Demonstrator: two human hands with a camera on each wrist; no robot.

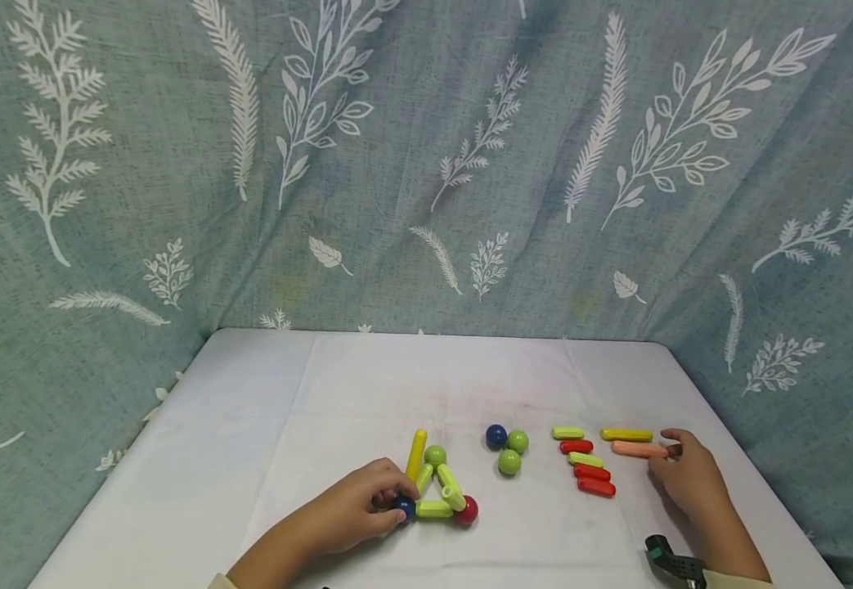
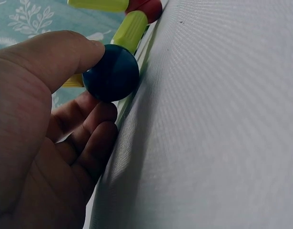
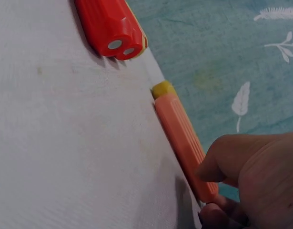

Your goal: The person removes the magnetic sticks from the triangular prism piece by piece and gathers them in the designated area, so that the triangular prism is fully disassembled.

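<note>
My left hand pinches a dark blue ball at the near left corner of a small triangle. Short yellow-green rods link that ball to a green ball and a red ball. Another yellow-green rod stands up from near the red ball. A longer yellow rod points away from the blue corner. Over on the right, my right hand grips the near end of an orange rod between thumb and fingers. The rod lies beside a second yellow rod.
Red rods and yellow-green rods lie in a column left of the orange rod; pale discs show in two red ends. Between them and the triangle sit a loose blue ball and two green balls. Patterned cloth hangs behind the white table.
</note>
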